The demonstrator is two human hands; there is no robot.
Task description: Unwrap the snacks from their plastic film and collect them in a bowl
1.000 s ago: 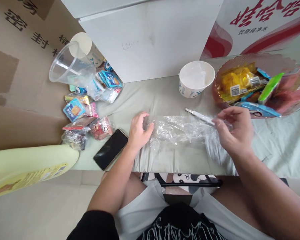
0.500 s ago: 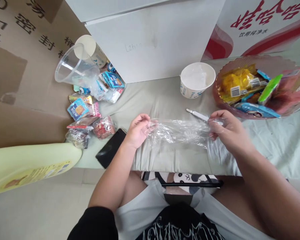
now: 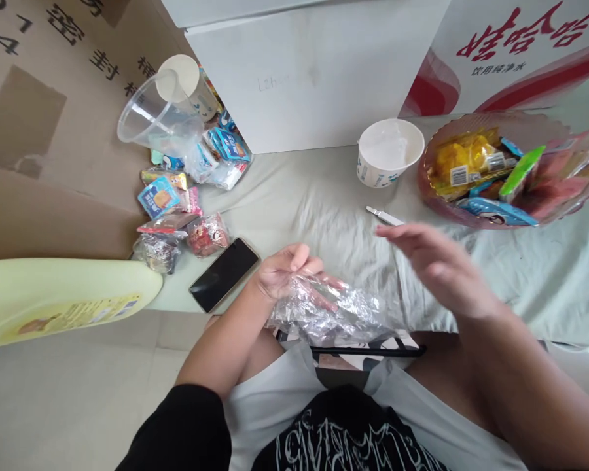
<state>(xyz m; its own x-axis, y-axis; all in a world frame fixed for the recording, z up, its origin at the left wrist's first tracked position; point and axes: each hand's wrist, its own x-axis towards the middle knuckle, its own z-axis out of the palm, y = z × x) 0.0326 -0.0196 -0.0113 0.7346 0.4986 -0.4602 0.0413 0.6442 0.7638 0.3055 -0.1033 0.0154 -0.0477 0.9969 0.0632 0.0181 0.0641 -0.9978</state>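
A clear plastic bag (image 3: 334, 314) hangs from my left hand (image 3: 292, 269), whose fingers are closed on its upper edge. The bag is crumpled and droops over the front edge of the cloth-covered table (image 3: 294, 196). My right hand (image 3: 434, 268), slightly blurred, is raised with its fingers stretched out and nothing in it. Just beyond its fingertips lies a small white-handled knife or scalpel-like tool (image 3: 383, 215), partly covered by the hand. A black smartphone (image 3: 224, 275) rests to the left of my left hand.
Farther back stand a paper bowl (image 3: 373, 171) and a pink scalloped bowl (image 3: 442, 203) of wrapped snacks. On the left are several snack packets (image 3: 158, 197), a clear plastic cup (image 3: 137, 121), a paper cup (image 3: 203, 98) and a pale green bottle (image 3: 69, 294). Boxes (image 3: 324, 85) line the back.
My right hand has let go of the plastic bag and opened. The bag, stretched between both hands before, now hangs lower from my left hand alone.
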